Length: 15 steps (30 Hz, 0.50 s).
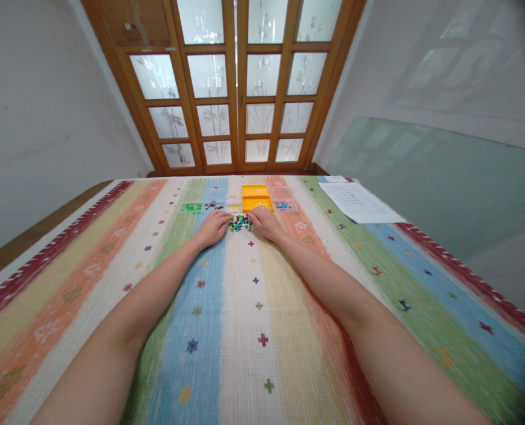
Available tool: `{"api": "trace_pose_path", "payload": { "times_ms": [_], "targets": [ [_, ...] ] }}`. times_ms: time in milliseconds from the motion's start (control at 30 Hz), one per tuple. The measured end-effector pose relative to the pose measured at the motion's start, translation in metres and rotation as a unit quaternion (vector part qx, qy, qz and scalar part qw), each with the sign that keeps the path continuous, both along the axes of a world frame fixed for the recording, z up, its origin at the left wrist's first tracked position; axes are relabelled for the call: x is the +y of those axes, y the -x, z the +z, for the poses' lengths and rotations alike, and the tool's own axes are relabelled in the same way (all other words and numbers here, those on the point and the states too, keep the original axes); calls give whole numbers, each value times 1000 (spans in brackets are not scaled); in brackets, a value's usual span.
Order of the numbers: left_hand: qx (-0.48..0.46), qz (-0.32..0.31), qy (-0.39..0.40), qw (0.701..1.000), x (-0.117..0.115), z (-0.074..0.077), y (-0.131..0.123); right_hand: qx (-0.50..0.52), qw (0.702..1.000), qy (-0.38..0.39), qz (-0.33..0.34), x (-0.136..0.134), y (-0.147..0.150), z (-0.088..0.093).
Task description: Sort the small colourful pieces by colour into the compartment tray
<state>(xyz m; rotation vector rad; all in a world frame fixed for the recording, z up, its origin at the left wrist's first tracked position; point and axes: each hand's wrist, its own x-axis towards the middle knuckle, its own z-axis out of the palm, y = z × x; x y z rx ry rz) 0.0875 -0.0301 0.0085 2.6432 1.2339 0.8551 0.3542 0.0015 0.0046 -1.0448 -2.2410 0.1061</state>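
A small mixed pile of green, blue, dark red and pale beads or similar bits (241, 223) lies on the striped cloth. My left hand (215, 228) rests at the pile's left edge, its fingers bent and drawn together. At the right edge is my right hand (265, 223), fingers curled inward. Whatever either hand pinches is too small to make out. Just beyond them stands an orange open-lidded box (254, 191) with pale bits in it. Clear boxes beside it hold green pieces (192, 208), dark red pieces (213, 206), yellow pieces (234, 208) and blue pieces (284, 206).
The striped tablecloth (245, 330) covers the table. Printed white paper (357, 202) lies at the far right. A pale glass-like panel (439, 171) leans by the right wall. Wooden glazed doors (239, 100) stand behind the table.
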Motion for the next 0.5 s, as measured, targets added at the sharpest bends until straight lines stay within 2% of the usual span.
{"api": "trace_pose_path", "payload": {
  "times_ms": [200,333,500],
  "targets": [
    [-106,106,-8,989,14,-6,19,-10,1000,-6,4,1,-1,0],
    [-185,145,-3,972,22,-9,31,-18,1000,7,10,0,-1,1],
    [-216,204,29,954,32,-15,42,-27,999,-2,19,-3,-2,4]
  ]
}}
